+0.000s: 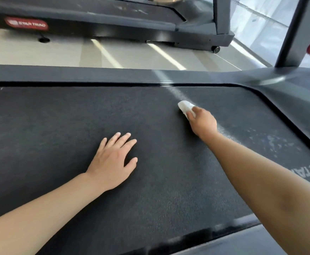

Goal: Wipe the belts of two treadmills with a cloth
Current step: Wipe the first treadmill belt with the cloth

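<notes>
Near treadmill belt (62, 116), dark and textured, fills most of the view. Left hand (111, 162) lies flat on it, palm down, fingers straight and slightly spread, thumb out to the right; it holds nothing. Right hand (203, 123) is farther out and to the right, fingers curled round a small white cloth (185, 107), which sticks out past the knuckles on the far-left side and touches the belt. Grip detail is blurred, so prob. a fist-like hold, thumb not visible. The two hands are well apart.

A pale streak runs across the belt from the far edge past the cloth toward the near right; whitish scuff marks (273, 142) sit on the belt right of the right forearm. Grey side rail (77, 73) borders the belt on the far side, w/ an upright post (295, 34) at far right. Second treadmill (104, 24) stands beyond, across pale floor, red logo badge (26, 23) on its near-left end.
</notes>
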{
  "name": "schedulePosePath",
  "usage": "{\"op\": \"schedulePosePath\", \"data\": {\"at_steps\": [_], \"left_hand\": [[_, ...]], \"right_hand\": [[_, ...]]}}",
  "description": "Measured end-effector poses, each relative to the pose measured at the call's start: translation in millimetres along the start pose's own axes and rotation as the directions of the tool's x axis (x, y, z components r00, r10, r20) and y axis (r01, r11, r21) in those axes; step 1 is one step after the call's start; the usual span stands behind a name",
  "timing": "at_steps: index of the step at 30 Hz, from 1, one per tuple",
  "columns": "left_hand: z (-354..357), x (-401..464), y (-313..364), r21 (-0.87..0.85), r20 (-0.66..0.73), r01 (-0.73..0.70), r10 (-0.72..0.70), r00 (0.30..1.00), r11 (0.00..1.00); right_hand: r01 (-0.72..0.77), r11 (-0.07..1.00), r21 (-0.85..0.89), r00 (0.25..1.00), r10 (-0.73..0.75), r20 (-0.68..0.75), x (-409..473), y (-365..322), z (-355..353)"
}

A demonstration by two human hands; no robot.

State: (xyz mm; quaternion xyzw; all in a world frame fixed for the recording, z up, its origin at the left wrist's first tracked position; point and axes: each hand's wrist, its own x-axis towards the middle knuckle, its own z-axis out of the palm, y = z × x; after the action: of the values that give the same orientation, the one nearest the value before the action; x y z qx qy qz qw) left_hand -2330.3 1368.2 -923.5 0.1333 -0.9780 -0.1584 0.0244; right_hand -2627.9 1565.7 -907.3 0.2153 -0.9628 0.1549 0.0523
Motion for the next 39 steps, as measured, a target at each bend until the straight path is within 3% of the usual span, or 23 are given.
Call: {"op": "schedulePosePath", "data": {"at_steps": [3, 6, 10, 12, 14, 16, 18, 19, 23, 27, 29, 32, 35, 39], "left_hand": [[5.3, 8.8, 4.4, 0.001, -0.087, 0.019, -0.019, 0.996, 1.000], [14.8, 34.1, 22.6, -0.008, -0.115, 0.081, -0.081, 0.990, 0.997], [32.2, 71.8, 50.4, 0.004, -0.155, 0.200, -0.197, 0.968, 0.980], [37.3, 76.4, 51.6, 0.017, -0.202, 0.208, -0.200, 0.959, 0.978], [37.6, 75.9, 51.0, 0.007, -0.226, 0.200, -0.193, 0.955, 0.980], [35.5, 76.2, 52.4, -0.002, -0.231, 0.205, -0.199, 0.952, 0.979], [33.3, 75.8, 55.5, 0.002, -0.228, 0.214, -0.208, 0.951, 0.977], [32.6, 75.7, 56.8, 0.001, -0.224, 0.220, -0.214, 0.951, 0.976], [27.1, 75.5, 61.4, -0.013, -0.196, 0.244, -0.242, 0.950, 0.970], [24.7, 75.3, 65.2, -0.013, -0.167, 0.262, -0.260, 0.951, 0.965], [24.6, 74.7, 63.6, -0.005, -0.174, 0.254, -0.251, 0.952, 0.967], [27.6, 74.9, 59.5, -0.019, -0.189, 0.240, -0.239, 0.952, 0.971], [30.5, 72.9, 57.0, -0.018, -0.212, 0.230, -0.229, 0.950, 0.973], [30.6, 72.5, 56.0, -0.023, -0.214, 0.223, -0.223, 0.951, 0.975]], "right_hand": [[0.007, 1.000, -0.007, 1.000, -0.007, -0.018, 4.6, 10.9, -1.9], [0.177, 0.984, 0.016, 0.984, -0.178, 0.003, -18.2, -3.7, 0.7], [0.540, 0.824, 0.171, 0.828, -0.557, 0.067, -44.5, -17.0, 7.4], [0.606, 0.771, 0.197, 0.774, -0.628, 0.076, -20.7, -4.3, 7.2], [0.484, 0.864, 0.143, 0.868, -0.494, 0.051, 37.9, 19.6, 8.2], [0.214, 0.975, 0.065, 0.976, -0.215, 0.018, 110.3, 52.4, 5.5], [0.021, 0.999, 0.033, 0.999, -0.021, -0.026, 156.8, 71.1, 8.0], [0.007, 0.999, 0.038, 0.999, -0.005, -0.037, 166.7, 66.7, 11.0], [0.233, 0.962, 0.140, 0.969, -0.242, 0.049, 141.1, -21.0, 27.1], [0.532, 0.821, 0.209, 0.799, -0.568, 0.199, 65.8, -114.5, 40.0], [0.595, 0.757, 0.269, 0.726, -0.650, 0.223, 38.2, -129.8, 42.3], [0.651, 0.705, 0.283, 0.693, -0.703, 0.158, 21.8, -102.1, 37.2], [0.645, 0.718, 0.260, 0.722, -0.684, 0.099, 20.1, -42.8, 25.6], [0.356, 0.930, 0.086, 0.930, -0.362, 0.062, 57.3, 60.5, -2.7]]}}
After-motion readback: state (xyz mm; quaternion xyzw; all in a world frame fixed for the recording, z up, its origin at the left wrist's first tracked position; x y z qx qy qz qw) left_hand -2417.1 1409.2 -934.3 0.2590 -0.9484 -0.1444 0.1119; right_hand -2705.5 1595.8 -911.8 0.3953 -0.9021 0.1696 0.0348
